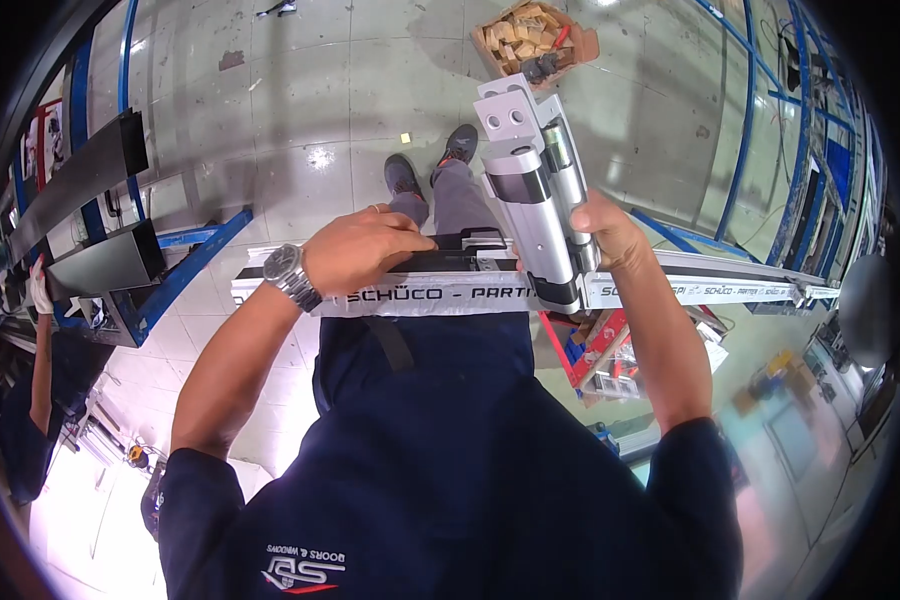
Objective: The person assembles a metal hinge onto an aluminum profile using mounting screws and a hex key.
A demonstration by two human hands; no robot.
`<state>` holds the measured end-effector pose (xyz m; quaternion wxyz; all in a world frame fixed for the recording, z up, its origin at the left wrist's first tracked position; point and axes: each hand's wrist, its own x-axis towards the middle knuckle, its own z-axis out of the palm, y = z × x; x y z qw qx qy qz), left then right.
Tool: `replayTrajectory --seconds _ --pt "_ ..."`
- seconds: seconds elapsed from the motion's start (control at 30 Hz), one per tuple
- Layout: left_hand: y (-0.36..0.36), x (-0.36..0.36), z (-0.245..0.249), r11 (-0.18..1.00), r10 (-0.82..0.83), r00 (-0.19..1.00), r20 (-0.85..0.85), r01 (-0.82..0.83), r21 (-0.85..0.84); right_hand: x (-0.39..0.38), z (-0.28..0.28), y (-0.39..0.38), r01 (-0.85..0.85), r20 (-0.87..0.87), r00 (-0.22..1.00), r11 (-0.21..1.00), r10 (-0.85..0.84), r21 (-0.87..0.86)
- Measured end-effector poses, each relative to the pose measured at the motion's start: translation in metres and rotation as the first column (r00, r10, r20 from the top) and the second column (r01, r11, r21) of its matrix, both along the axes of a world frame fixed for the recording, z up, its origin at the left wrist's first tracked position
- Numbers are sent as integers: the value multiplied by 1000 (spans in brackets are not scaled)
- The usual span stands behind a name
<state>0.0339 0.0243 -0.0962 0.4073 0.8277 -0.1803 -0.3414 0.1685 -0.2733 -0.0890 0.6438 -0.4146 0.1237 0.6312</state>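
Hinge (530,200) sat across the profile (450,297), apparently not yet fastened. Right hand (605,235) grip clamped on the hinge; left hand (365,250) grip closed over the profile.

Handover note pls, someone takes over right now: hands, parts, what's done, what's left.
Left hand: closed over the black fitting on top of the profile.
Right hand: grips the silver unit, which stands across the profile.
Profile: held level in front of the body, printed film on.
Done: silver unit sits on the profile, beside the fitting.
Left: both parts are hand-held; any fixing can't be seen.
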Motion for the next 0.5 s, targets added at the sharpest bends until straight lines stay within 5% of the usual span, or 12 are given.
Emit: replayTrajectory --seconds 0.13,0.23,0.33,0.37,0.5 --pt "0 1 8 997 -33 999 7 33 67 -2 -1 -3 18 23 1000 1000 -18 -9" --pt "-6 -1 1 975 -219 974 64 216 48 -1 0 -1 8 -3 1000 1000 -8 -14" --pt "-10 -3 5 991 -81 993 84 89 -101 0 -5 -1 22 -11 1000 1000 -22 -3" --pt "-14 -7 5 998 -29 973 230 40 -43 0 -8 -3 29 -12 1000 1000 -29 1" --pt "-28 -28 20 1000 16 999 -47 -17 -10 8 -19 -7 0 7 1000 999 0 -33"
